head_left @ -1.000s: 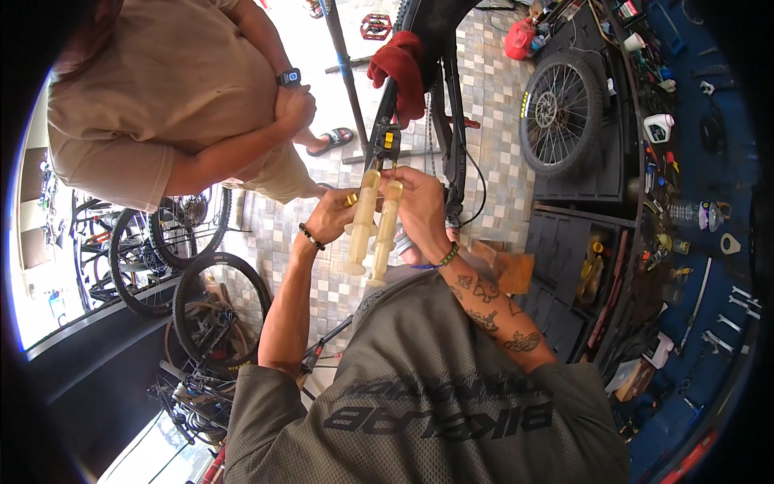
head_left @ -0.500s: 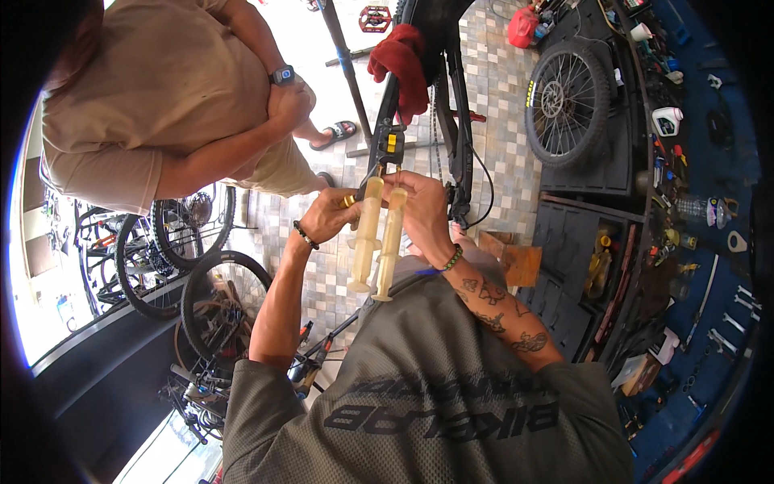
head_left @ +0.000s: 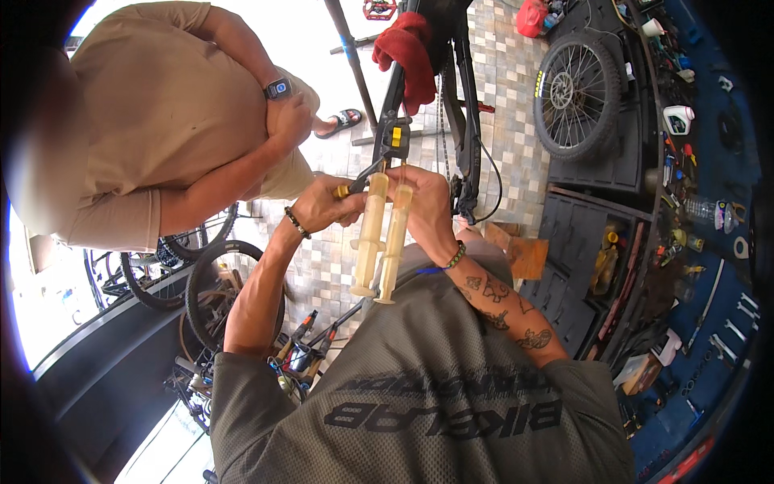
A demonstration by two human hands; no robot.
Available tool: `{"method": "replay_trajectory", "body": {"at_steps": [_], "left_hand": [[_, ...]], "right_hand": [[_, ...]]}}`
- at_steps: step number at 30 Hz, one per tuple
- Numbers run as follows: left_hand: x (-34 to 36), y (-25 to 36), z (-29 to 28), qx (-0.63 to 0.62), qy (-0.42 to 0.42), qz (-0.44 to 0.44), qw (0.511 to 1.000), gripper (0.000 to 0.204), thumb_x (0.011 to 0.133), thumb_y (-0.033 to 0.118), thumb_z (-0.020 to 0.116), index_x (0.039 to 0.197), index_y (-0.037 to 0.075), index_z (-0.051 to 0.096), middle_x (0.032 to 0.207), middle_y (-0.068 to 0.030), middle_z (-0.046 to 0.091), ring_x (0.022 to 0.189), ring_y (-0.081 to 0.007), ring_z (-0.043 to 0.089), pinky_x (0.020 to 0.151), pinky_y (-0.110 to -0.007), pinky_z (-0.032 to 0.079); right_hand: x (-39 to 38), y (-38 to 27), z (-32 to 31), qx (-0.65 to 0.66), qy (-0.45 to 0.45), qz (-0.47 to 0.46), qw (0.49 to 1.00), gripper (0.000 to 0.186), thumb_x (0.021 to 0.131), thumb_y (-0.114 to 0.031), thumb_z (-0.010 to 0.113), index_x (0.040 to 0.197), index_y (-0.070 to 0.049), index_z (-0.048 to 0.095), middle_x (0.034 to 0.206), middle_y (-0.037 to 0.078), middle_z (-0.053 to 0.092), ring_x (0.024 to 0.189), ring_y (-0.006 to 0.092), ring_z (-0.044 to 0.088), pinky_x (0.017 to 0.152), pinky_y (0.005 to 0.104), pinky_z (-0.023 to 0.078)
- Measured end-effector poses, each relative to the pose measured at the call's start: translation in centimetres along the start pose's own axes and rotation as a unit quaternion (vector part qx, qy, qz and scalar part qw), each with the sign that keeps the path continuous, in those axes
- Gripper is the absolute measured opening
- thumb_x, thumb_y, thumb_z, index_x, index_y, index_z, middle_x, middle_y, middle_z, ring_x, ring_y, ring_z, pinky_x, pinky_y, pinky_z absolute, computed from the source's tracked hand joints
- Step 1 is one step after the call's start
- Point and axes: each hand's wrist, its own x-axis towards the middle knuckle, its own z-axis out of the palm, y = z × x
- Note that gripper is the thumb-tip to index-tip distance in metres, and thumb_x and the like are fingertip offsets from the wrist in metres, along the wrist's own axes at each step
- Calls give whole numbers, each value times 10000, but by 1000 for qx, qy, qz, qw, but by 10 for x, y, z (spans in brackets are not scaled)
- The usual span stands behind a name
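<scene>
Two large clear plastic syringes, a left syringe and a right syringe, hang side by side with yellowish contents and plungers pointing toward me. Their tips meet thin tubing below a dark bike part with a yellow block on the frame. My left hand is closed round a tool with a yellow-and-black handle, its dark end reaching toward that part. My right hand is closed at the right syringe's top by the tubing; its fingertips are partly hidden behind the syringes.
A red cloth drapes over the bike frame. Another person stands close at left, arms folded. At right are a wheel, dark cabinets and a blue workbench with tools. More bikes stand at left.
The bike part, syringes and both hands sit slightly further right in view. My left hand has tilted the tool's handle a little upward. The other person appears lower and nearer.
</scene>
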Motion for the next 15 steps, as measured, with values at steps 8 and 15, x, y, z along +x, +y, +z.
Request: {"method": "replay_trajectory", "body": {"at_steps": [8,15], "left_hand": [[2,-5,-7,15,21,-63,998,403,1002,325,777,783,-9,729,595,-15,629,516,-71,563,491,-276,460],[2,27,-32,169,9,-73,983,390,979,351,800,846,-15,784,600,-39,682,490,-95,618,485,-274,498]], "right_hand": [[4,9,3,-5,9,-10,1000,240,986,-180,803,1083,39,800,874,61,798,757,69,706,662,225,560],[7,12,3,8,3,-16,1000,239,978,-186,817,1069,35,806,861,52,797,752,61,712,662,219,565]]}}
